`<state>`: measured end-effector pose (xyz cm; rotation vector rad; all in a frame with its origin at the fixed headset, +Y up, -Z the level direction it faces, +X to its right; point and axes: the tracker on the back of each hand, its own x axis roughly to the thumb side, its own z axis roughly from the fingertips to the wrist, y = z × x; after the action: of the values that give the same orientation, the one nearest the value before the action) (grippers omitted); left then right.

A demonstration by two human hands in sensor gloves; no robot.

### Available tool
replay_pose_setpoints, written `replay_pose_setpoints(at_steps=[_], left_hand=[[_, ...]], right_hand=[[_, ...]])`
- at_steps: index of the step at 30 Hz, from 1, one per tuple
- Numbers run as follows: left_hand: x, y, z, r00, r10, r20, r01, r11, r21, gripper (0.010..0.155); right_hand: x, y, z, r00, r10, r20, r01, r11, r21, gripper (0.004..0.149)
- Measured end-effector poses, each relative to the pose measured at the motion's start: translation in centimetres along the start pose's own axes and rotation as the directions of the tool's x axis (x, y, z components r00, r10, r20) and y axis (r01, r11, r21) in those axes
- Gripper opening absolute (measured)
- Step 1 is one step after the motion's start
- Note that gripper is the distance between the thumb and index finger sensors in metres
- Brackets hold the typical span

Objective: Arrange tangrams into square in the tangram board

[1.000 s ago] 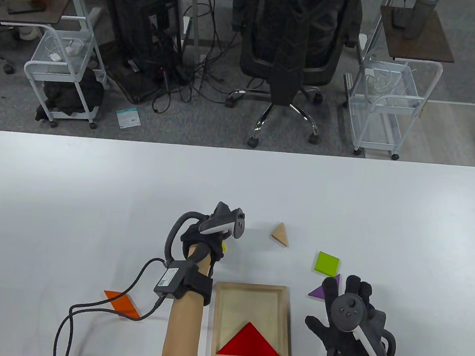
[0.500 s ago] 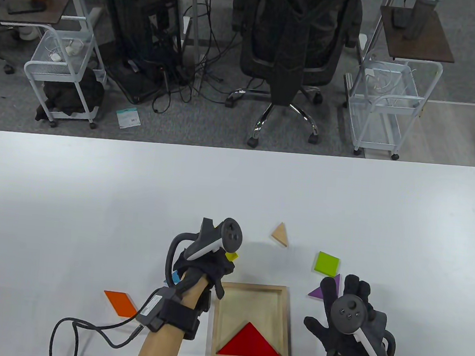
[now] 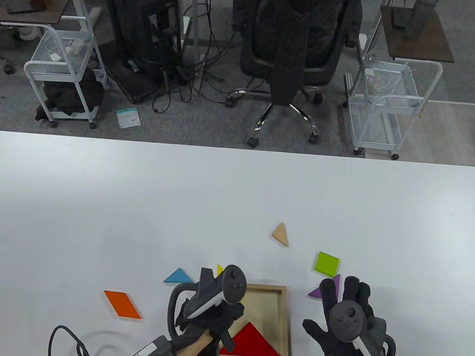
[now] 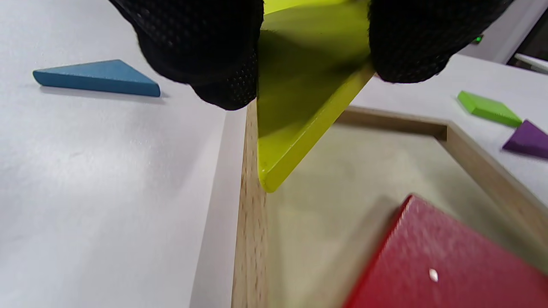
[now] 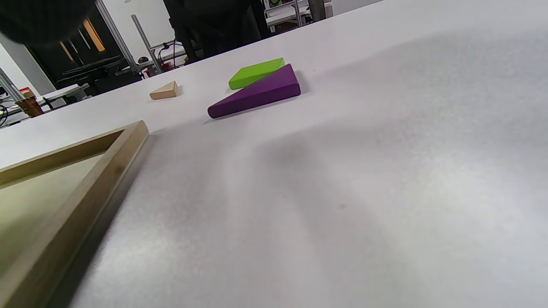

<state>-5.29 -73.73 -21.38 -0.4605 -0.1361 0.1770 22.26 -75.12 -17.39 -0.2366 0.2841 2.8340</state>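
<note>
The wooden tangram board (image 3: 286, 317) lies near the table's front edge with a red triangle (image 3: 253, 341) in its near part. My left hand (image 3: 212, 310) hovers over the board's left side and pinches a yellow triangle (image 4: 299, 94), tilted, one corner just above the board's left rim (image 4: 250, 222). My right hand (image 3: 343, 322) rests flat with fingers spread to the right of the board, its fingertips over the purple triangle (image 3: 319, 293). A blue triangle (image 3: 178, 277), an orange parallelogram (image 3: 122, 304), a green square (image 3: 326, 264) and a tan triangle (image 3: 281, 234) lie loose on the table.
A cable (image 3: 66, 344) trails from my left wrist over the table's front left. Beyond the far table edge stand an office chair (image 3: 292, 44) and two white wire carts (image 3: 385, 104).
My left hand has lifted the yellow triangle and drawn it back toward me, from beyond the board to over its left side, uncovering the blue triangle. The right hand has stayed put.
</note>
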Motion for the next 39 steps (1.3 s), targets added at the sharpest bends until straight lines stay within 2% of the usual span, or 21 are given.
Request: replay_pose_setpoints(at_steps=[6, 15, 21, 34, 39], left_hand=[[1.0, -1.7, 0.1, 0.998, -0.059, -0.004, 0.059, 0.998, -0.016, 0.071], [2.5, -3.2, -0.1, 0.970, -0.241, -0.035, 0.237, 0.968, -0.085, 0.071], [3.3, -3.6, -0.4, 0.949, -0.312, -0.047, 0.303, 0.943, -0.135, 0.071], [3.6, -3.6, -0.4, 0.943, -0.333, -0.029, 0.321, 0.926, -0.197, 0.065], [3.6, -3.7, -0.2, 0.940, -0.341, -0.006, 0.334, 0.924, -0.188, 0.062]], right_hand=[[0.0, 0.0, 0.0, 1.000, 0.002, 0.001, -0.002, 1.000, 0.004, 0.091], [0.0, 0.1, 0.0, 1.000, 0.008, 0.002, -0.008, 1.000, 0.003, 0.091], [0.1, 0.2, 0.1, 1.000, 0.013, 0.004, -0.013, 1.000, 0.011, 0.091], [0.1, 0.5, -0.1, 1.000, 0.021, -0.016, -0.020, 0.999, 0.030, 0.091], [0.0, 0.4, -0.1, 0.999, 0.021, -0.028, -0.020, 0.999, 0.032, 0.091]])
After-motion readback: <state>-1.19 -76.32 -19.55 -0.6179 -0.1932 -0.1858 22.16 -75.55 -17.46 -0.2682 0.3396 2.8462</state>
